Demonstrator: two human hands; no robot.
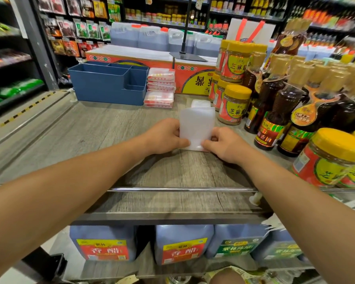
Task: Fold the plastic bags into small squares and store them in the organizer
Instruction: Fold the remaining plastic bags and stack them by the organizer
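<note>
Yellow-lidded jars (235, 103) and dark bottles (275, 111) are crowding the right side of the grey wooden desk (90, 128). Orange cartons (131, 58) are sitting at the back, carrying a black stand base (188, 56). Big jugs (103, 242) are standing on the shelf underneath. Stocked store shelves (74, 27) are lining the background.
</note>
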